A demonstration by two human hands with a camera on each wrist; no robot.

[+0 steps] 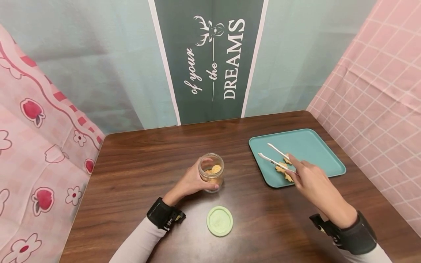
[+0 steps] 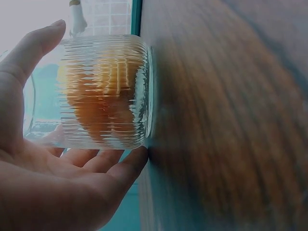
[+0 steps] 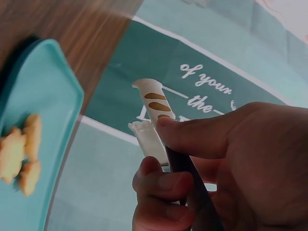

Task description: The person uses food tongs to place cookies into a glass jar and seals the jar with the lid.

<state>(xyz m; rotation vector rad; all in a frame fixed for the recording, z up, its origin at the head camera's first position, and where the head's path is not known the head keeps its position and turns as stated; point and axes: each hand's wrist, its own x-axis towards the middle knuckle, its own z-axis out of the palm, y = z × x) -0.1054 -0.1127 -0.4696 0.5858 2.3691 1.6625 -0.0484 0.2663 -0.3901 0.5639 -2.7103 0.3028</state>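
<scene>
My left hand point(image 1: 194, 179) grips a ribbed glass jar point(image 2: 106, 91) that stands lidless on the table, fingers on one side and thumb on the other. Inside the jar lie several golden-brown cookies point(image 1: 215, 169). In my right hand point(image 1: 312, 182) are white-tipped tongs point(image 1: 277, 149), pinched between thumb and fingers. Their two tips are apart with nothing between them, over the left part of the teal tray point(image 1: 315, 146). Several small cookies point(image 3: 14, 149) lie on that tray, partly overlapped by the tongs and right hand in the head view.
A round pale green lid point(image 1: 219, 221) lies on the wooden table point(image 1: 148, 153), nearer to me than the jar. Patterned pink cloth hangs at the left and right, and a green cloth with lettering point(image 1: 213, 62) hangs behind the table.
</scene>
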